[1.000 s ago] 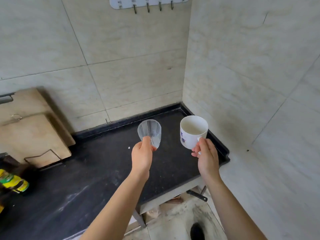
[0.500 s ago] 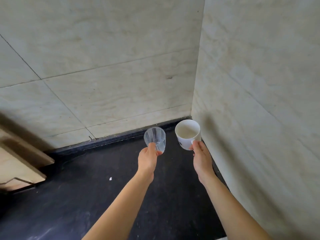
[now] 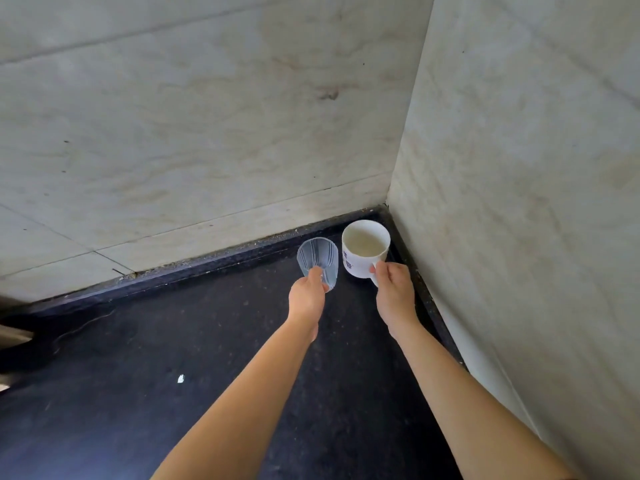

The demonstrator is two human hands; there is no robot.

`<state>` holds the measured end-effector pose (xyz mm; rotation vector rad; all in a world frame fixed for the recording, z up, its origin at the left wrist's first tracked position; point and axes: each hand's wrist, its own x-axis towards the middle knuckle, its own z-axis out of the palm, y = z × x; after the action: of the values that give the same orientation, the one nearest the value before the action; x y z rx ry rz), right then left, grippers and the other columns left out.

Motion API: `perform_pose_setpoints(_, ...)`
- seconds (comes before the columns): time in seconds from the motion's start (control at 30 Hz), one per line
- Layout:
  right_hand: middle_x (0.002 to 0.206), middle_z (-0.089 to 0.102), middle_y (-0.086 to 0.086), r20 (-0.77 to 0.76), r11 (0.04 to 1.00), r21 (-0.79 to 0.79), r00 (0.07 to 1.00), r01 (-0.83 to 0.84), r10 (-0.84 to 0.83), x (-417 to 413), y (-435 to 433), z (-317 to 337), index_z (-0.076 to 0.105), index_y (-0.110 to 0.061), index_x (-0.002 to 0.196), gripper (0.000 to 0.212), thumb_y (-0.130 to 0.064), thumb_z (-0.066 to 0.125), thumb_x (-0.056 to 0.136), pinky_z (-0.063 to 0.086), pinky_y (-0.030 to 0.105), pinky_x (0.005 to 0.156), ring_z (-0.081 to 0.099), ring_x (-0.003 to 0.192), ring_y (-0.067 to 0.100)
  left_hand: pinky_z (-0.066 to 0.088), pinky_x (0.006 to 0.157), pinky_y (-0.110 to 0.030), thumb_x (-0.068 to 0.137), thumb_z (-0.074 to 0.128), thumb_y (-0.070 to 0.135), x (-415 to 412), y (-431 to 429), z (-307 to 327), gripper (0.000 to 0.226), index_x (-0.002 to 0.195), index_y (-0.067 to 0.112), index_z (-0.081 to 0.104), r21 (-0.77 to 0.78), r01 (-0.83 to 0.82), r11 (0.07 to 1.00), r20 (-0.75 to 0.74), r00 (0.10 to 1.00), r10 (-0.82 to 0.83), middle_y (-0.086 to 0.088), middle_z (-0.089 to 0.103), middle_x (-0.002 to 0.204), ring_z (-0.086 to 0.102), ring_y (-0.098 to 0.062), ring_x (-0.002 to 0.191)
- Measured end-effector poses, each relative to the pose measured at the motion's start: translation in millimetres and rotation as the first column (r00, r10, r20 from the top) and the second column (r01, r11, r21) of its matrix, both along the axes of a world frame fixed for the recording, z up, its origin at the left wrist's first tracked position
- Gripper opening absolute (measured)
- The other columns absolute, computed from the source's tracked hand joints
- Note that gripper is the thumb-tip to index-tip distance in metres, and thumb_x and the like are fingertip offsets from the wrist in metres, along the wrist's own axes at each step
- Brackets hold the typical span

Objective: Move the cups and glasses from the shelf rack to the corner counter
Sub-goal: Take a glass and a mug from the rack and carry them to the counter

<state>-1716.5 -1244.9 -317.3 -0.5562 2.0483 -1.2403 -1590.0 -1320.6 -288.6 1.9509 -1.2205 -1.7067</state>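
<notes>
Both forearms are bare to the bottom edge, with no sleeve showing. The left hand (image 3: 306,299) and right hand (image 3: 394,296) are bare too.

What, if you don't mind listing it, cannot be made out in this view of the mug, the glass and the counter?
- Mug handle: head view, covered by the right hand.
- Mug print: too small to read.
- Whether the glass in the left hand touches the counter: its base is hidden.
- Shelf rack: outside the frame.
</notes>
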Motion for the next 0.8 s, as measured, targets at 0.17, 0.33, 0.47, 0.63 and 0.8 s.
perform_pose_setpoints(0.17, 0.117, 0.050, 0.002, -0.083, 0.998, -0.008, 0.994, 0.066, -0.067, -7, -22, -25, 0.068, -0.002, 0.107, 0.032, -0.023, 0.044, 0.108, 0.035, 0.017, 0.083, 0.052, 0.099, 0.012, 0.033, 0.059, -0.031, 0.097, 0.039, 0.042, -17, -18, -31, 0.037, 0.080, 0.012, 0.053, -0.071, 0.005, 0.997, -0.029, 1.000, -0.007, -0.006, 0.051, 0.081, 0.046, -0.017, 0.074)
perform_pose_setpoints(0.33, 0.117, 0.050, -0.001, -0.088, 0.989, -0.004, 0.985, 0.147, -0.147, -11, -30, -39, 0.068, -0.004, 0.111, 0.032, -0.026, 0.044, 0.109, 0.038, 0.012, 0.073, 0.053, 0.090, 0.006, 0.040, 0.064, -0.031, 0.100, 0.038, 0.049, -28, -26, -41, 0.040, 0.083, 0.020, 0.059, -0.115, 0.005, 0.993, -0.065, 0.998, -0.013, 0.001, 0.062, 0.091, 0.056, -0.013, 0.082)
perform_pose_setpoints(0.47, 0.118, 0.054, 0.003, -0.066, 0.987, -0.014, 0.985, 0.160, -0.161, -16, -36, -43, 0.067, -0.004, 0.114, 0.034, -0.027, 0.044, 0.108, 0.039, 0.016, 0.077, 0.053, 0.089, 0.005, 0.041, 0.082, -0.034, 0.100, 0.038, 0.056, -34, -31, -47, 0.044, 0.086, 0.023, 0.063, -0.110, 0.050, 0.993, -0.076, 0.995, -0.058, 0.002, 0.065, 0.095, 0.060, -0.015, 0.093)
perform_pose_setpoints(0.63, 0.108, 0.062, 0.004, -0.085, 0.991, 0.034, 0.988, 0.132, -0.129, -19, -39, -44, 0.070, -0.008, 0.111, 0.038, -0.034, 0.043, 0.108, 0.036, 0.026, 0.076, 0.057, 0.087, 0.010, 0.046, 0.081, -0.032, 0.098, 0.042, 0.060, -36, -36, -53, 0.047, 0.080, 0.024, 0.066, -0.160, 0.060, 0.985, -0.075, 0.995, -0.073, 0.007, 0.067, 0.091, 0.061, -0.011, 0.089)
perform_pose_setpoints(0.8, 0.069, 0.051, 0.000, -0.170, 0.990, 0.142, 0.985, 0.025, -0.001, -26, -30, -23, 0.051, -0.016, 0.069, 0.043, -0.034, 0.042, 0.107, 0.031, 0.036, 0.058, 0.048, 0.071, 0.024, 0.032, 0.057, -0.029, 0.094, 0.042, 0.067, -27, -36, -33, 0.062, 0.074, 0.010, 0.057, -0.144, 0.124, 0.982, 0.037, 0.992, -0.119, -0.005, 0.054, 0.075, 0.047, -0.014, 0.064)
